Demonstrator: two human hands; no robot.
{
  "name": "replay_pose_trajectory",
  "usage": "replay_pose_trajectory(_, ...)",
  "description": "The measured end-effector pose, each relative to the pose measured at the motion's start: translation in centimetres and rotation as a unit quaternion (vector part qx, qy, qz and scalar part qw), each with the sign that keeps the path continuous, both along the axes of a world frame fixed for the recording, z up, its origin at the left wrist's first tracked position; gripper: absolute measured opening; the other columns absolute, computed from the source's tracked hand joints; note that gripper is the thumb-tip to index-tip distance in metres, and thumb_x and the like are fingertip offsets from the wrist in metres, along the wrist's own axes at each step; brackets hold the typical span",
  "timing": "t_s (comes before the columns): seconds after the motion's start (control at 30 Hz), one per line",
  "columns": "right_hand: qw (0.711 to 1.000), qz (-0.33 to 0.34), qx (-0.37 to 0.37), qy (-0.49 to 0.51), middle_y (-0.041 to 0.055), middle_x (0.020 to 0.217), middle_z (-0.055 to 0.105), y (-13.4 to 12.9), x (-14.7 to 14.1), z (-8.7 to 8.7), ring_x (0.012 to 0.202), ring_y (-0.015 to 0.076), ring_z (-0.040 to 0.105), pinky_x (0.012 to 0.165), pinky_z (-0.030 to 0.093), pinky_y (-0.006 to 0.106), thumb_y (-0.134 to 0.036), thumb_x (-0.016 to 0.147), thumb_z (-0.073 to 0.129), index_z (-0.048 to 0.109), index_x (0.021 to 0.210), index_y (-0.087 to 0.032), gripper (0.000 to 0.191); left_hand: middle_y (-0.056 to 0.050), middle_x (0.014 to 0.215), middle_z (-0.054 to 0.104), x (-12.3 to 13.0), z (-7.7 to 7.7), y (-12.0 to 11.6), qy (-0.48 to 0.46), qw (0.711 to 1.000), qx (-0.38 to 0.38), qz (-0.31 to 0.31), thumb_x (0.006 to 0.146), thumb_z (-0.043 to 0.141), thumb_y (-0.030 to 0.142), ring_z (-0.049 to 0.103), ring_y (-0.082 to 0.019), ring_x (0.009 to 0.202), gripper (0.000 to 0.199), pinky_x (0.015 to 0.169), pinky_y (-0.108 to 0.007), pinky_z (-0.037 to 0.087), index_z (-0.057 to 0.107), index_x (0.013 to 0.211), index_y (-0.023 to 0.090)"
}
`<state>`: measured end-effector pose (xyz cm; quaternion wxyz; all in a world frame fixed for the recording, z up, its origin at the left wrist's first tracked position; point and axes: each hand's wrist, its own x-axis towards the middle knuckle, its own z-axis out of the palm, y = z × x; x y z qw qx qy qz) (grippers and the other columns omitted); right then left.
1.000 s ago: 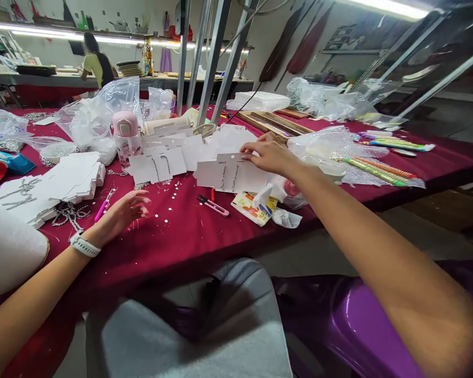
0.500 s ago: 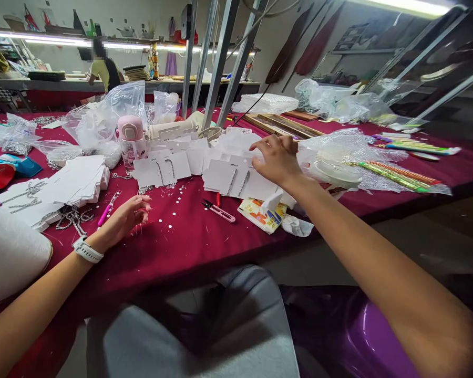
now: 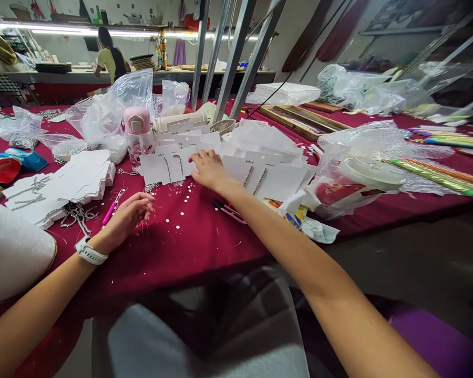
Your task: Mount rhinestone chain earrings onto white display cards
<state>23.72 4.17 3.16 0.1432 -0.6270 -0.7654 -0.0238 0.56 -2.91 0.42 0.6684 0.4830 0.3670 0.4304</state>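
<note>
From the head view, the right hand (image 3: 211, 170) lies open over the middle of the red-clothed table (image 3: 205, 252), fingers slightly spread and pressing on nothing firmly enough to show a grip. Its fingertips (image 3: 194, 159) rest on the near-right part of a white card (image 3: 156, 169) with two chain strips, and the hand sits between that card and a second chained card (image 3: 266, 181) to the right. Both cards lie with their long edges running left to right, their chain strips running near to far and slightly tilted.

The right arm (image 3: 295, 252) crosses from the near right, passing just beyond the pink-handled snips (image 3: 228, 211). The left hand (image 3: 126, 220) lies half curled and empty on the cloth, near the first card's near edge but not touching it, so the right hand is the nearer. A white watch band (image 3: 90, 253) circles the left wrist.

Sequins (image 3: 185, 200) dot the cloth on the near side of the cards. To the left stand a stack of cut cards (image 3: 90, 176) and a chain tangle (image 3: 79, 216); beyond the cards stands a pink bottle (image 3: 137, 134). At the far table, a co-worker (image 3: 111, 60) stands turned away.
</note>
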Motion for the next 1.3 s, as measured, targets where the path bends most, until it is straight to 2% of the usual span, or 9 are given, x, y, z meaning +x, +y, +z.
replay_pose_trajectory(0.17, 0.998, -0.029, 0.013, 0.058, 0.0132, 0.123, 0.045, 1.1, 1.4, -0.4, 0.117, 0.0308, 0.035, 0.102, 0.027, 0.047, -0.013, 0.077, 0.045, 0.051, 0.115, -0.013, 0.038, 0.004, 0.065, 0.054, 0.1, -0.2, -0.1, 0.018, 1.000, 0.001, -0.025, 0.075, 0.059, 0.025, 0.049, -0.005, 0.054, 0.011, 0.052, -0.016, 0.039, 0.057, 0.083, 0.017)
replay_pose_trajectory(0.3, 0.995, -0.036, -0.015, 0.094, 0.0132, 0.126, 0.044, 2.9, 2.2, -0.1, 0.118, 0.0273, 0.040, 0.102, 0.032, 0.040, -0.016, 0.076, 0.052, 0.048, 0.118, -0.011, 0.043, 0.004, 0.063, 0.053, 0.3, -0.2, -0.2, 0.036, 0.999, 0.000, -0.034, 0.073, 0.061, 0.026, 0.049, -0.006, 0.053, 0.013, 0.052, -0.017, 0.038, 0.058, 0.082, 0.017)
replay_pose_trajectory(0.43, 0.989, -0.076, -0.012, 0.123, 0.0167, 0.140, 0.030, 4.5, 1.0, -0.5, 0.128, 0.0300, 0.031, 0.106, 0.027, 0.042, -0.018, 0.077, 0.053, 0.035, 0.131, -0.008, 0.057, 0.003, 0.062, 0.053, 0.3, 0.1, -0.2, 0.040, 0.999, 0.003, -0.015, 0.070, 0.064, 0.027, 0.048, -0.006, 0.054, 0.016, 0.053, -0.017, 0.039, 0.058, 0.079, 0.016)
replay_pose_trajectory(0.67, 0.973, -0.148, -0.010, 0.175, 0.0207, 0.146, 0.018, 5.3, -1.7, -3.1, 0.133, 0.0328, 0.025, 0.106, 0.028, 0.047, -0.025, 0.085, 0.047, 0.021, 0.139, -0.008, 0.062, 0.004, 0.062, 0.053, 0.2, 0.3, -0.3, 0.062, 0.998, -0.003, -0.016, 0.071, 0.063, 0.027, 0.047, -0.006, 0.053, 0.014, 0.051, -0.017, 0.038, 0.057, 0.079, 0.017)
replay_pose_trajectory(0.8, 0.978, -0.129, 0.031, 0.161, 0.0185, 0.144, 0.021, 4.6, -1.7, -2.7, 0.133, 0.0303, 0.024, 0.109, 0.025, 0.044, -0.019, 0.084, 0.045, 0.027, 0.136, -0.008, 0.056, 0.004, 0.062, 0.052, 0.3, 0.3, -0.4, 0.070, 0.997, 0.000, -0.022, 0.072, 0.062, 0.027, 0.047, -0.006, 0.053, 0.012, 0.051, -0.017, 0.036, 0.058, 0.079, 0.017)
replay_pose_trajectory(0.93, 0.981, -0.059, 0.166, 0.079, 0.0133, 0.130, 0.040, 1.8, 1.4, -0.6, 0.122, 0.0254, 0.038, 0.106, 0.030, 0.042, -0.013, 0.083, 0.042, 0.044, 0.123, -0.013, 0.040, 0.004, 0.062, 0.052, 0.3, 0.2, -0.4, 0.074, 0.997, -0.002, -0.026, 0.073, 0.062, 0.027, 0.047, -0.006, 0.054, 0.012, 0.052, -0.018, 0.036, 0.059, 0.079, 0.017)
replay_pose_trajectory(1.03, 0.960, -0.126, 0.245, 0.051, 0.0124, 0.120, 0.046, -1.0, 5.8, 0.7, 0.112, 0.0252, 0.043, 0.099, 0.035, 0.045, -0.010, 0.083, 0.039, 0.049, 0.116, -0.015, 0.035, 0.004, 0.062, 0.052, 0.4, 0.3, -0.4, 0.080, 0.997, 0.002, -0.023, 0.072, 0.064, 0.029, 0.047, -0.006, 0.054, 0.014, 0.052, -0.018, 0.037, 0.059, 0.078, 0.017)
replay_pose_trajectory(1.13, 0.951, -0.199, 0.235, 0.028, 0.0137, 0.112, 0.050, -3.2, 9.9, 0.6, 0.107, 0.0290, 0.043, 0.091, 0.039, 0.048, -0.016, 0.081, 0.046, 0.055, 0.109, -0.013, 0.030, 0.003, 0.060, 0.052, 0.7, 0.5, -0.4, 0.090, 0.996, -0.001, -0.013, 0.069, 0.067, 0.030, 0.046, -0.006, 0.053, 0.017, 0.051, -0.018, 0.037, 0.059, 0.076, 0.017)
replay_pose_trajectory(1.3, 0.963, -0.181, 0.202, -0.010, 0.0128, 0.114, 0.051, -5.5, 12.4, -0.9, 0.107, 0.0294, 0.042, 0.091, 0.038, 0.046, -0.022, 0.076, 0.056, 0.055, 0.111, -0.015, 0.035, 0.002, 0.060, 0.053, 0.8, 0.6, -0.4, 0.100, 0.995, -0.002, -0.002, 0.066, 0.070, 0.033, 0.047, -0.007, 0.055, 0.021, 0.050, -0.017, 0.037, 0.060, 0.076, 0.018)
